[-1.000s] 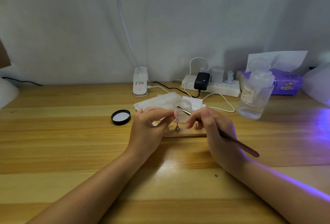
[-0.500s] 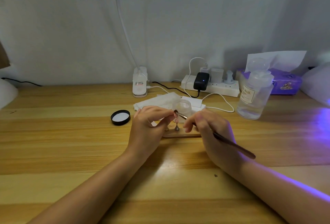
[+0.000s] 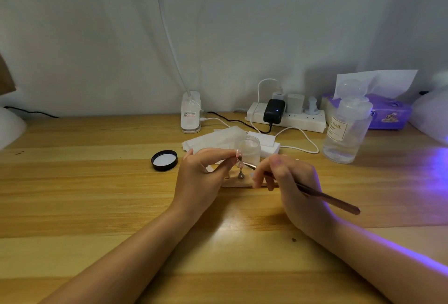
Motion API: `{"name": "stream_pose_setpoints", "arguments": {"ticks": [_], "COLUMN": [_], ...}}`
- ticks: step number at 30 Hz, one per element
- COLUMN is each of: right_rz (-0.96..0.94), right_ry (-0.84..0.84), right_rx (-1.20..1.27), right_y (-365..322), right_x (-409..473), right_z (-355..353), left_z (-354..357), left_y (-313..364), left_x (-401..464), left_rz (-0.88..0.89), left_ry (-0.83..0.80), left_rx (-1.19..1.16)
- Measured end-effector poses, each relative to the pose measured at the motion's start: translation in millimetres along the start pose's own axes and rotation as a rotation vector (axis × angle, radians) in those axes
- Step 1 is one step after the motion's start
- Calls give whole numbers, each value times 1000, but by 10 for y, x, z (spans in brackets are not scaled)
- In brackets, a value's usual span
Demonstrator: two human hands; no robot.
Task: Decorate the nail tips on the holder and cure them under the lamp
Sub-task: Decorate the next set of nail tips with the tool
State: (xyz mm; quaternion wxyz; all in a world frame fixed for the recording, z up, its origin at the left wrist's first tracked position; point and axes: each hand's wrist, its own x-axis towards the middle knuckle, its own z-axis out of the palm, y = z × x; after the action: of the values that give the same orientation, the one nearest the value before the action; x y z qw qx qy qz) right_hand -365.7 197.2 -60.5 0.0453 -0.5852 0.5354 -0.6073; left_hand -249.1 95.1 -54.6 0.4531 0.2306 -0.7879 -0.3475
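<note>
Compared with a second ago, the brush (image 3: 322,197) tip has dropped from the rim of the small clear jar (image 3: 249,149) down onto the nail tip (image 3: 238,158), and the right hand (image 3: 291,187) has shifted slightly left. The left hand (image 3: 201,177) pinches the nail tip between thumb and forefinger, above the wooden holder (image 3: 236,183) lying between both hands on the table (image 3: 84,194). The right hand's fingers curl round the brush like a pen. A black lid (image 3: 164,160) lies left of the hands.
</note>
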Motion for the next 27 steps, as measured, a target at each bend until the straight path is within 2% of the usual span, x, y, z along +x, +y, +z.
{"name": "stream_pose_setpoints", "arguments": {"ticks": [2,6,11,15,19,22,27], "right_rz": [-19,-31,40,-15,-17,43,17], "right_ry": [20,97,-8,17,82,21,-15], "right_rx": [59,4,-15,94,42,-11,85], "right_y": [-1,-15,-4,-15,-15,-3,-28], "right_x": [-13,18,5,-17,20,14,-11], "right_z": [1,-10,2,5,8,5,3], "left_z": [-3,-6,-10,-12,-12,-10,-19], "left_y": [-2,7,13,16,37,38,34], "left_x": [3,4,12,8,11,8,10], "left_rz": [-3,-16,-12,3,-10,-5,-8], "left_ry": [-2,2,1,-6,-10,-12,-25], "left_rx": [-9,-29,-68,-88,-84,-76,-93]}}
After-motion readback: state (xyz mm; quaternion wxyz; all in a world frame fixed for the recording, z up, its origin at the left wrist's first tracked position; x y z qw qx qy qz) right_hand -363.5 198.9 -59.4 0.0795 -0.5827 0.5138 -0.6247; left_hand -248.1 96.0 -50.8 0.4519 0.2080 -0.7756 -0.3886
